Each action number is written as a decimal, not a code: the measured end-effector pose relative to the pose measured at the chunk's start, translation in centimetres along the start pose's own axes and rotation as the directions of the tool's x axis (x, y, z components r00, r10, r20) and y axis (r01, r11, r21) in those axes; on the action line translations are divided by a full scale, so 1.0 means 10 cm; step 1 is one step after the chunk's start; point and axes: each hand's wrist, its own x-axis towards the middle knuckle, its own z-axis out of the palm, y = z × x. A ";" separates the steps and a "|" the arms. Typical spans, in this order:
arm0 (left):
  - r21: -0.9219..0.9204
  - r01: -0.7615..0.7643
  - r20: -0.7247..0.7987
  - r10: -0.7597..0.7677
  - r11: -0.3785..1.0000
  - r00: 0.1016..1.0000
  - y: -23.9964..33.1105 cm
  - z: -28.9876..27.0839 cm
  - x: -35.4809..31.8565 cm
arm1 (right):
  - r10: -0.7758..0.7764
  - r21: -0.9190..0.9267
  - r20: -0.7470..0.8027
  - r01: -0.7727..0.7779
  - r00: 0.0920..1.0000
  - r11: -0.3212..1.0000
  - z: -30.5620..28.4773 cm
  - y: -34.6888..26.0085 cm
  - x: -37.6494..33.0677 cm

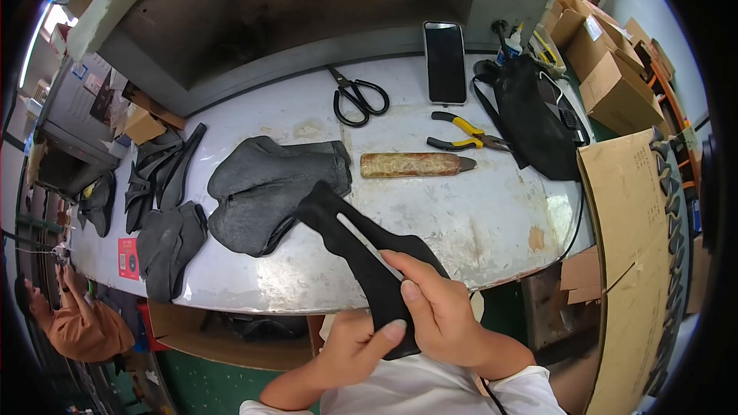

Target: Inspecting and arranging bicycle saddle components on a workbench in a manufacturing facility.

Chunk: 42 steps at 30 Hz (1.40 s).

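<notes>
The black cut piece [361, 250] looks light, thin and floppy, likely rubbery or leather-like, so it is best pinched near its lower end; it rises from both hands toward the worn table [477, 215]; the left hand [357, 350] and right hand [438, 311] are both clamped on its lower end, thumbs on top.

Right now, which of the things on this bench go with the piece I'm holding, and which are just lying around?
In use:
left hand
right hand
black cut piece held in both
stack of similar black pieces
more black pieces at the left

Lying about:
scissors
phone
yellow-handled pliers
brown stick
black bag
</notes>
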 end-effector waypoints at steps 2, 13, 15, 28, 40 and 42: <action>-0.348 0.124 -0.009 -0.135 0.929 0.991 -0.19 0.08 -0.12 | 0.125 0.141 0.027 -0.127 0.992 0.982 0.01 -0.04 0.02; 0.082 0.105 0.044 -0.109 0.991 0.993 0.03 -0.13 0.00 | -0.140 -0.345 0.187 0.198 0.972 0.918 -0.16 0.02 0.21; 0.236 -0.089 -0.065 0.107 0.968 0.992 0.01 -0.18 -0.01 | -0.311 -0.363 0.005 0.292 0.950 0.885 -0.13 0.12 0.17; 0.261 0.185 -0.023 -0.185 0.947 0.982 -0.70 -0.19 -0.29 | 0.336 0.736 0.077 -0.281 0.939 0.616 -0.08 0.12 -0.03; -0.534 0.459 0.059 -0.511 0.710 0.858 -0.06 -0.40 -0.14 | 0.267 0.403 0.400 -0.429 0.877 0.808 -0.17 0.22 -0.02; -0.151 0.477 -0.091 -0.492 0.866 0.866 0.02 -0.41 -0.18 | 0.253 0.336 0.379 -0.387 0.890 0.859 -0.20 0.16 0.02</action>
